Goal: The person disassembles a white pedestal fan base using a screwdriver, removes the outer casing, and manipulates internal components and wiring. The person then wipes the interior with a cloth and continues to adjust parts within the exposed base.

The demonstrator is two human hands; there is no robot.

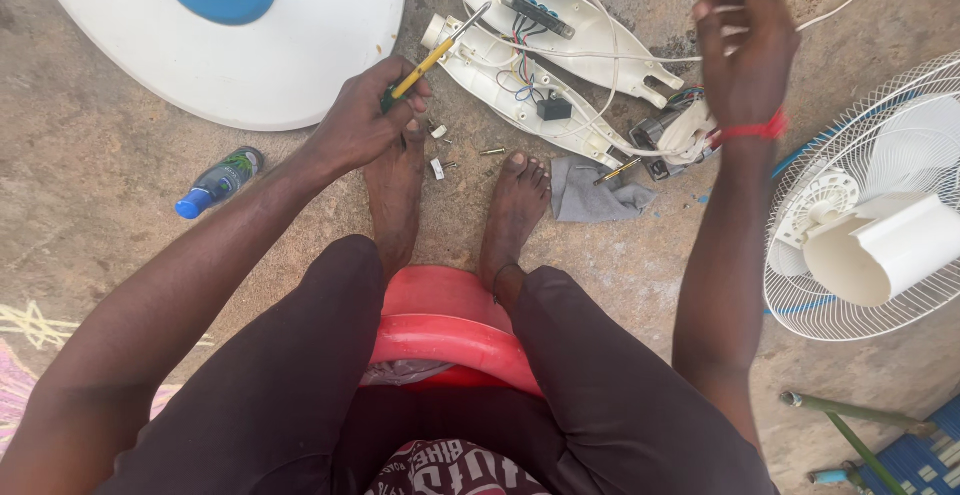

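My left hand [365, 115] grips a yellow-and-green screwdriver [435, 55], its metal tip pointing up toward two opened white plastic fan housing halves [520, 80] that lie on the concrete with coloured wires and a small black part inside. My right hand [745, 45], a red band on its wrist, is raised over the floor at the right with its fingertips pinched together on something small and pale that I cannot make out. White cords [640, 57] run from the housing past that hand. Loose screws [492, 152] lie by my bare feet.
The round white fan base [300, 45] with a blue hub lies top left. A white fan grille and motor [870, 225] lie at the right. A small bottle with a blue cap [215, 183], a grey cloth [590, 195] and my red stool [445, 335] are close.
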